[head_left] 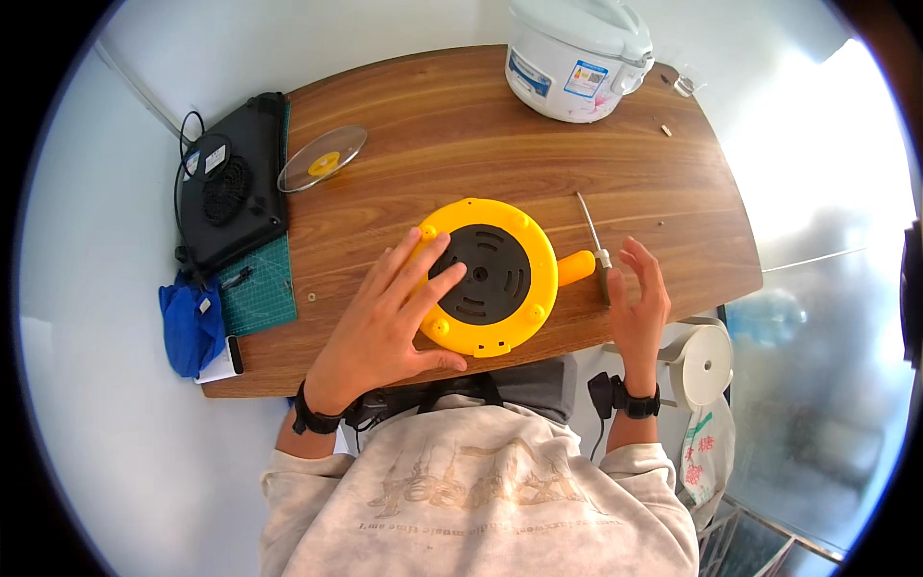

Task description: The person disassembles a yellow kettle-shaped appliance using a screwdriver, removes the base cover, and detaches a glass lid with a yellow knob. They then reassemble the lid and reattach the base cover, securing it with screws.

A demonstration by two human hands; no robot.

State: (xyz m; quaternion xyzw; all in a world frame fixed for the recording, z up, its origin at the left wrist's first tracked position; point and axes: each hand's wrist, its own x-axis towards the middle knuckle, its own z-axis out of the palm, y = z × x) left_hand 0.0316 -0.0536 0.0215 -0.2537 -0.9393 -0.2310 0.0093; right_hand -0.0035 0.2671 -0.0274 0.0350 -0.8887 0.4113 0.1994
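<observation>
A round yellow electric pot (541, 240) with a black slotted base plate (500, 274) lies bottom up near the table's front edge. Its short yellow handle (577, 267) points right. My left hand (380, 313) rests on the pot's left side, fingers spread over the rim and base plate, thumb along the near rim. Just past the pot's handle lies a screwdriver (592, 226), its metal shaft pointing away from me. Beside the screwdriver's grip is my right hand (638, 306), fingers apart and slightly bent. The thumb is close to the grip; whether it touches cannot be told.
A glass lid (300, 165) with a yellow knob lies at the back left. Left of it, an upturned black appliance (255, 144) with a cord sits on a green cutting mat (264, 298), near a blue cloth (187, 322). A white rice cooker (538, 53) stands at the back.
</observation>
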